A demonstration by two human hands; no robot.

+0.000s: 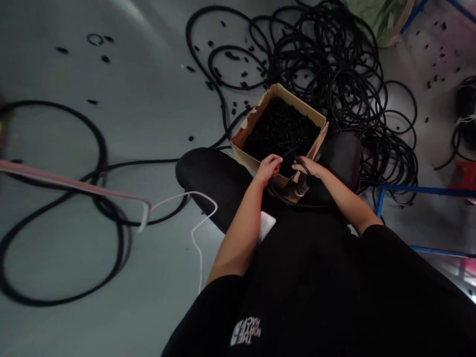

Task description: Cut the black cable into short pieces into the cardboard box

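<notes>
An open cardboard box (243,156) stands between my knees, filled with many small black pieces (278,129). My left hand (269,167) is over the near edge of the box, its fingers pinched together; whatever they hold is too small and dark to make out. Just to its right, my right hand (308,167) is closed around a black hose (303,163), which loops down below both hands across my lap. A small gap separates the two hands.
A large tangle of black hose (334,69) lies on the floor behind the box. Big hose loops (100,144) spread at the left, near a white cable (197,238). Small black bits are scattered about. A blue metal frame (427,190) stands at the right.
</notes>
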